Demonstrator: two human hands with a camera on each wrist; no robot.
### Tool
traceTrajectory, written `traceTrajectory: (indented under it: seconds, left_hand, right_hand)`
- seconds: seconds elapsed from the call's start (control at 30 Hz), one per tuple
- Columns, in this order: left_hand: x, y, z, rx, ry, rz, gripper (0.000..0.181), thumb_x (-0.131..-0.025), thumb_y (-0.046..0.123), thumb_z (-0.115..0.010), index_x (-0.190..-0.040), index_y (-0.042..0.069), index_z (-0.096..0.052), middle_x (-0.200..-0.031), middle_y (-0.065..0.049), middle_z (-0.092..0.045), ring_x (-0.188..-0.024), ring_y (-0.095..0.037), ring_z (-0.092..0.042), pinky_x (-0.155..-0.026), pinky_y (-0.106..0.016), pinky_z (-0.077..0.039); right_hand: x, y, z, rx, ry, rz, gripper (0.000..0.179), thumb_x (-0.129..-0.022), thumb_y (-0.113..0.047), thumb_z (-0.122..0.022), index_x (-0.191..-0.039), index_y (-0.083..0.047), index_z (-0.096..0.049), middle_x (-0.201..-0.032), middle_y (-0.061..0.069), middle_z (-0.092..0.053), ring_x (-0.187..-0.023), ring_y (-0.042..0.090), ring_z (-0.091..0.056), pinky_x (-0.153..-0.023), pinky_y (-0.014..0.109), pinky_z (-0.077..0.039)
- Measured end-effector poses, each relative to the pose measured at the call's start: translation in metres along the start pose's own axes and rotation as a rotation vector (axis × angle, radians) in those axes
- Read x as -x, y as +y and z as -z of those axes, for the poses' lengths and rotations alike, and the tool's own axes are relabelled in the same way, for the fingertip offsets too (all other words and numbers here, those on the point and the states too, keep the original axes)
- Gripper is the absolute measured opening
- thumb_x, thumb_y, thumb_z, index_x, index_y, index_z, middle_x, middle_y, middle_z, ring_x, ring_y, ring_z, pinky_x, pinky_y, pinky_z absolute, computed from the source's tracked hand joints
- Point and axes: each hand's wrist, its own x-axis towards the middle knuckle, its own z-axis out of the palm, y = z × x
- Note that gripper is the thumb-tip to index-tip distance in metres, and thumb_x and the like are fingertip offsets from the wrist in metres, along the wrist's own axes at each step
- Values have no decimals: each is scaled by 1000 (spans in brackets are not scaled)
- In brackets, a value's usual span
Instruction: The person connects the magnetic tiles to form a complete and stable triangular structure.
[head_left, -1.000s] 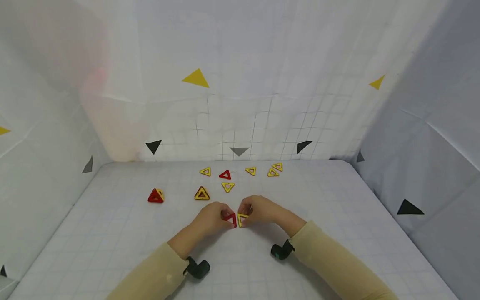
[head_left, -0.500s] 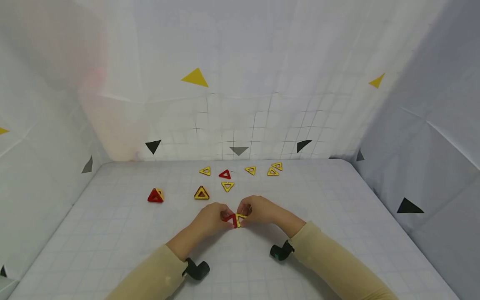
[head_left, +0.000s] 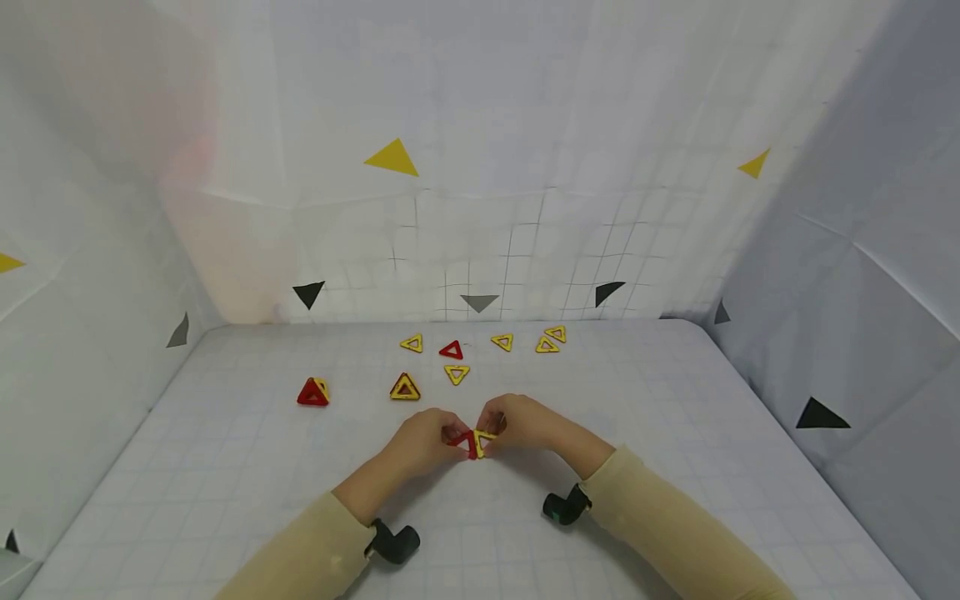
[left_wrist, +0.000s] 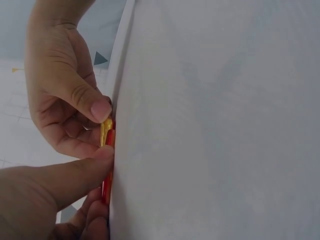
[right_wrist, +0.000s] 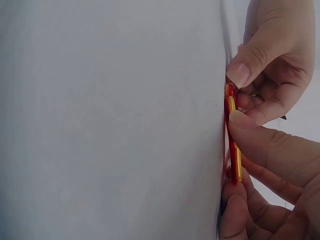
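Low over the near middle of the white table, my left hand [head_left: 420, 442] pinches a red triangular magnetic tile [head_left: 472, 446] with an open centre. My right hand [head_left: 525, 422] pinches a yellow triangular magnetic tile [head_left: 478, 447] of the same kind. The two tiles meet edge to edge in the head view. Seen edge-on from the left wrist, the red tile [left_wrist: 106, 189] lies under the left thumb, and the yellow tile [left_wrist: 103, 132] is between the right hand's thumb and fingers. Fingers hide the tiles' outer corners.
Beyond the hands lie several loose yellow tiles [head_left: 456, 367] and one red tile [head_left: 446, 353]. A red-and-yellow pyramid-like piece [head_left: 306, 401] stands to the left, and a yellow triangle with dark red edges [head_left: 397, 394] nearer the hands. White sheet walls [head_left: 480, 225] enclose the table.
A narrow gap separated the red and yellow tiles a second ago. The right hand's yellow tile has moved left, and the tiles now touch. The other pieces have stayed put.
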Motion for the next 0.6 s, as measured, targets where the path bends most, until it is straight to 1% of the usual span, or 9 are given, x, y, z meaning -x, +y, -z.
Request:
traceTrajectory:
  seconds: [0.37,0.6]
  left_hand:
    - [3,2,1,9,-3,-19,24,-83,14,-83,-104,11,-74,-84,5,-62,-80,-13,-55,-76,-32,-48]
    - [1,0,0,6,-14,2,27,-83,16,-83,-108,12,-72,-86,5,-63,-81,-13,-56,-78,-33,-49]
  right_hand:
    - [0,2,-1,3,5,1,22,-78,-14,-87,-92,-19,-71,-82,-4,-64,-78,15,-58,-74,31,-50]
    - [1,2,0,2,-4,0,22,-78,-14,-87,-93,-19,-72,-81,-4,-64,-78,15,-58,-74,30,-50]
